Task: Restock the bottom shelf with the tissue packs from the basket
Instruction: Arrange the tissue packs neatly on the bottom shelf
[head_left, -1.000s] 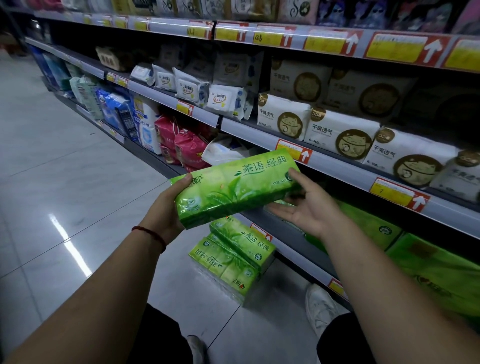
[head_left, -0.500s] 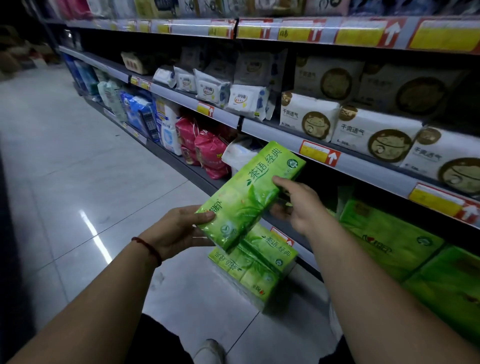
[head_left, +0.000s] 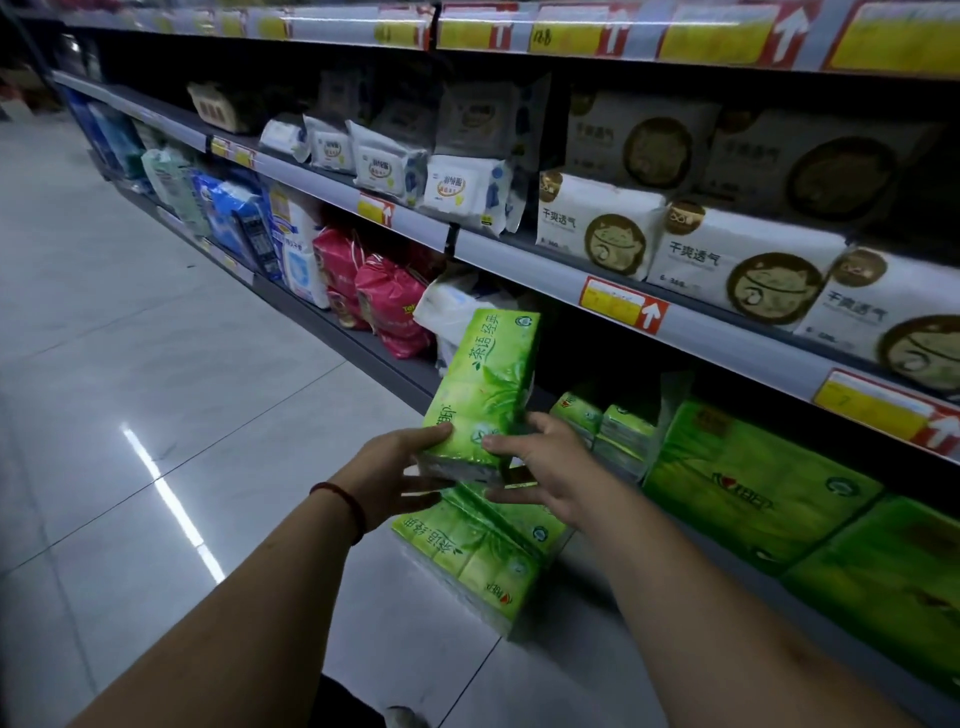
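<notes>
- Green plastic-wrapped tissue pack w/ leaf print (head_left: 483, 384): was held in the air in front of the shelving, not on any shelf. Long axis stood steeply tilted, upper end leaning toward the dark opening of the bottom tier.
- Left hand (head_left: 395, 467): gripped the pack's lower end, thumb on the printed face, fingers curled underneath. Red cord bracelet (head_left: 345, 501) sat on the wrist.
- Right hand (head_left: 540, 467): held the same lower end from the opp. side, thumb on the printed face, fingers reaching under the pack.
- Stack of matching green tissue packs (head_left: 478, 551): lay on the glossy grey tiled floor (head_left: 156, 364), directly below both hands, just beside the shelf front.
- Dark grey bottom shelf (head_left: 395, 369): carried small green tissue packs (head_left: 608, 431) just right of the hands, then large green wrapped tissue bundles (head_left: 753, 483) further right.
- Same tier, left of the held pack: a white plastic bag (head_left: 452, 306), then pink wrapped packs (head_left: 389, 306).
- Tier above: white packs w/ round cat emblem (head_left: 597, 228) stood in a row; a yellow-and-red price tag w/ arrow (head_left: 623, 304) was fixed to the shelf edge.
</notes>
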